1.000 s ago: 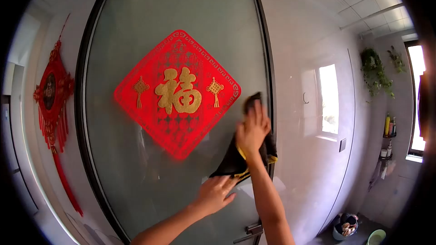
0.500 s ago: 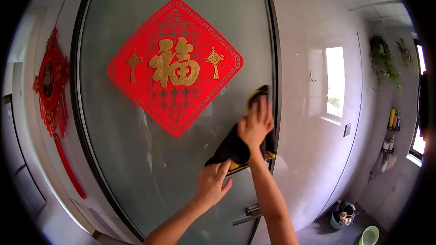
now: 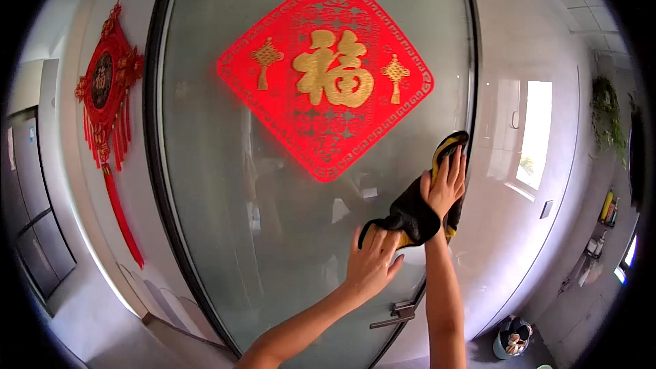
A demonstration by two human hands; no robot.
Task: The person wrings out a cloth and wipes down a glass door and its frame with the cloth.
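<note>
A black cloth with yellow edging [image 3: 412, 213] lies bunched against a frosted glass door [image 3: 225, 246], near its right side. My right hand [image 3: 445, 188] presses the cloth's upper part to the glass by the dark frame, fingers long and nearly flat. Part of the cloth loops round below that hand's thumb side. Lower and to the left, my left hand [image 3: 372, 263] has its fingers over the cloth's left end, its thumb held apart. A red diamond-shaped decoration [image 3: 324, 143] with a gold character is on the glass above both hands.
Below the hands, a door handle [image 3: 395, 314] sticks out. At left hangs a red tasselled ornament [image 3: 102, 89]. The glossy wall [image 3: 506, 232] on the right bears a hook and a switch [image 3: 546, 209]. A filled bucket [image 3: 511, 338] stands on the floor at lower right.
My view has swung left, so the door and hands appear further right. The cloth is more bunched between my hands, and my left fingers now lie over its left end.
</note>
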